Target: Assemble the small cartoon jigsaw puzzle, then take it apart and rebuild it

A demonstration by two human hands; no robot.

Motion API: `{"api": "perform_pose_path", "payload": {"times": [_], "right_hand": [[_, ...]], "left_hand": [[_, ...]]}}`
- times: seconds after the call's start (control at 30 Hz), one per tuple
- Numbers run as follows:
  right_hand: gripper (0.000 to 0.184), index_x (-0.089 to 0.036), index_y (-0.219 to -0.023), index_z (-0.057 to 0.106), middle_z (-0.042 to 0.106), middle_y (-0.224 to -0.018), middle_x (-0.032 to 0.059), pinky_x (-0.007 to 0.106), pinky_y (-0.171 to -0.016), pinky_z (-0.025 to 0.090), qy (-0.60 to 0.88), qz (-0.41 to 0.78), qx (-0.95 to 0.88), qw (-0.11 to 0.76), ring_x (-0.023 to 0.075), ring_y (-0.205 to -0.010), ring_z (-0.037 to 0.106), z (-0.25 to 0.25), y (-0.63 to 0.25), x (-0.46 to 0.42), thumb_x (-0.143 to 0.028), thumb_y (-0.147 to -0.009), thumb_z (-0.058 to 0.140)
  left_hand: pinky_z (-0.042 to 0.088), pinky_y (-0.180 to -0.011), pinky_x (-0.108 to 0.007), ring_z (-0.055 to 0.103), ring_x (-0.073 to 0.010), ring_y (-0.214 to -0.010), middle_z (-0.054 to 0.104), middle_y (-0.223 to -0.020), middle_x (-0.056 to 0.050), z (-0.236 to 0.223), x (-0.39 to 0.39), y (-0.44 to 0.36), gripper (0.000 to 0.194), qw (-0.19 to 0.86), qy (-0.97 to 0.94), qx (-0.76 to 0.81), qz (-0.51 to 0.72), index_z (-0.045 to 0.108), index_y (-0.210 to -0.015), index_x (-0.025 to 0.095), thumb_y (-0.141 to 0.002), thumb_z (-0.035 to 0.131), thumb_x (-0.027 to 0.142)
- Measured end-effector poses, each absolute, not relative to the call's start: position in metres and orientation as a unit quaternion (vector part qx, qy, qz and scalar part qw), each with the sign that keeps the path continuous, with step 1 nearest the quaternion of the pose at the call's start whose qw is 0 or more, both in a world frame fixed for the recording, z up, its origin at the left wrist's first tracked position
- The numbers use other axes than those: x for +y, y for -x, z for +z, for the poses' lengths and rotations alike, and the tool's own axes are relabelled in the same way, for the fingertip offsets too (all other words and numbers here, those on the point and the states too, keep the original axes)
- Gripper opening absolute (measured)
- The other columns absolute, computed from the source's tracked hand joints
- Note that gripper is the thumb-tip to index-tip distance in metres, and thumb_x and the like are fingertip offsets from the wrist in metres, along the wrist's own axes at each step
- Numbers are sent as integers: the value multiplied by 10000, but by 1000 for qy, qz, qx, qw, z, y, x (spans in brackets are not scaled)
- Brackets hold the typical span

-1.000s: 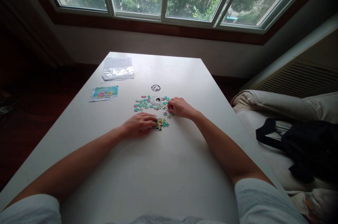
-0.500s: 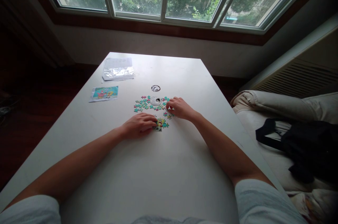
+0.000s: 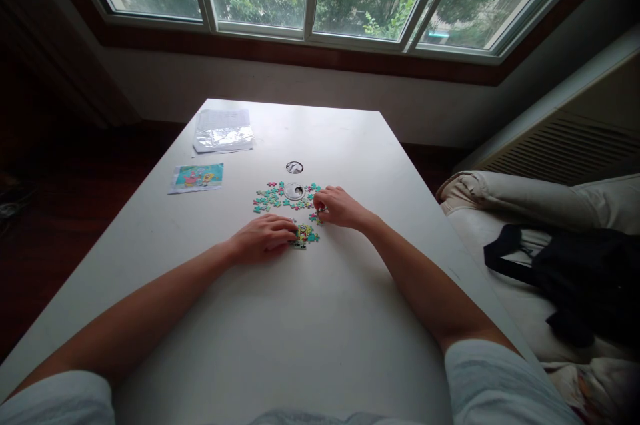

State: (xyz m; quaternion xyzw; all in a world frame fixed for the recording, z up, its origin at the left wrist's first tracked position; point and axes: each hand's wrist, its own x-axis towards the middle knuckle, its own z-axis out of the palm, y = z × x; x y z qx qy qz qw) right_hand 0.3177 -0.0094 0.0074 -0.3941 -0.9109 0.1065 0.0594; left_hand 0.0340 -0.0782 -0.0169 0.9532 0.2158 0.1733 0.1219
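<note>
Several small teal and pink jigsaw pieces (image 3: 273,197) lie scattered on the white table (image 3: 280,318). A small joined yellow and teal cluster (image 3: 306,235) sits just in front of them. My left hand (image 3: 264,237) rests palm down on the table, its fingertips pressed on the cluster's left edge. My right hand (image 3: 339,206) is curled over the loose pieces at the right of the scatter, its fingers pinched on a piece I can barely make out.
A round silver lid (image 3: 295,191) lies among the pieces and a cable hole (image 3: 295,167) is behind it. A colourful picture card (image 3: 197,177) and a clear plastic bag (image 3: 223,131) lie at the far left. A black bag (image 3: 580,278) rests on the cushioned seat at the right.
My right hand has slid a little to the left and nearer, towards the joined cluster. My left hand has stayed put.
</note>
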Motion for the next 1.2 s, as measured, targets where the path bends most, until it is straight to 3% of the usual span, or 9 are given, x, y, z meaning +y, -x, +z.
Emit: {"api": "perform_pose_path", "payload": {"times": [0.1,0.23,0.53,0.93,1.2], "right_hand": [[100,-217,-916,647,700,-866,15,286,-819,332,379,143,-912,73,177,-841,585,8,-319,-7,-157,-838,663],[195,-230,-1042,694,715,-863,6,271,-802,356,358,174,-909,125,155,-808,601,4,-319,-3,-152,-864,683],[106,-206,-876,723,697,-867,33,278,-786,429,312,228,-901,198,169,-837,602,0,-308,-12,-122,-867,660],[40,-191,-875,679,665,-815,4,251,-713,443,334,341,-841,254,133,-751,587,-7,-300,-16,-207,-838,675],[171,-208,-1014,700,680,-793,-10,259,-734,425,357,369,-814,271,128,-736,591,-15,-300,-12,-237,-851,662]], "left_hand": [[437,-1110,-418,528,-253,-1322,638,-1367,-65,-17,-78,-33,299,107,-952,219,183,648,-1235,260,-960,531,265],[453,-1093,-420,538,-247,-1289,656,-1330,-55,-16,-78,-31,255,90,-945,247,195,665,-1182,254,-962,537,261],[470,-1045,-412,578,-231,-1189,702,-1215,-47,-13,-80,-34,208,73,-934,282,208,680,-1106,243,-977,517,232],[473,-1033,-402,550,-236,-1207,666,-1253,-56,-16,-79,-32,264,78,-937,285,188,658,-1201,268,-978,517,259],[477,-1032,-415,546,-246,-1211,644,-1273,-63,-18,-79,-32,287,78,-939,281,184,645,-1231,277,-968,531,257]]}}
